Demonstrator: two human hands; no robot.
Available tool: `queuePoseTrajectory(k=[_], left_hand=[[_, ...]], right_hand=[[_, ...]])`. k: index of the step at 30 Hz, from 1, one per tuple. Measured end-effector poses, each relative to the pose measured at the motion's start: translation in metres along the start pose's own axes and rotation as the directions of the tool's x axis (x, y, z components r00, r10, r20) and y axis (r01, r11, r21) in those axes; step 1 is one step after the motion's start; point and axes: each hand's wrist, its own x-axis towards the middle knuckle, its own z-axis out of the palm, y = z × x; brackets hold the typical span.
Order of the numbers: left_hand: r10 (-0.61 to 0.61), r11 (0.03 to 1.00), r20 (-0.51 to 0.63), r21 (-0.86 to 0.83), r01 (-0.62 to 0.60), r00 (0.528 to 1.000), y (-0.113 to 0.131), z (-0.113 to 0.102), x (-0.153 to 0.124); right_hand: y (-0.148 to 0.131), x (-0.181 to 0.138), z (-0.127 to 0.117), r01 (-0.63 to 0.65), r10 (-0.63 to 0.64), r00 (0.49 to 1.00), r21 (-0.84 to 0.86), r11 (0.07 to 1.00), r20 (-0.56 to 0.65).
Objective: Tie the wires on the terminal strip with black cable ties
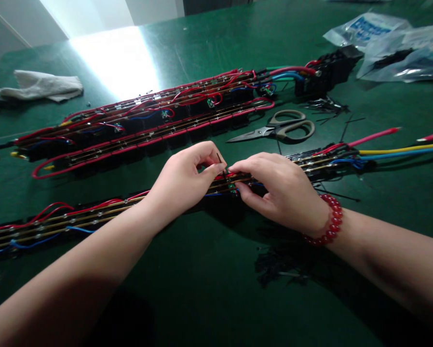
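A long black wired assembly (104,210) with brass rods and red and blue wires lies slantwise across the table in front of me. My left hand (187,176) is over its middle, thumb and forefinger pinched on a thin black cable tie (219,158) whose end sticks up between them. Close beside it, my right hand (277,188) wears a red bead bracelet. Its thumb and forefinger are apart and rest on the assembly at either side of a small green part (232,185). Whether the right fingertips pinch anything is hard to see.
Behind lies a second wired assembly (151,113), with a black connector block (321,72) at its right end. Scissors (285,127) lie between the assemblies. Loose black ties (277,265) are near my right forearm. Plastic bags (404,48) and a pale cloth (39,86) lie farther back.
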Motion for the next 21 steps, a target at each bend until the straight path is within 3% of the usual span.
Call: queuePoseTrajectory(k=[21], left_hand=[[-0.052, 0.999, -0.008, -0.008, 0.052, 0.999, -0.0022, 0.0007, 0.0007]], right_hand=[[0.0016, 0.0000, 0.0002, 0.011, -0.011, 1.000, 0.030, 1.000, 0.015]])
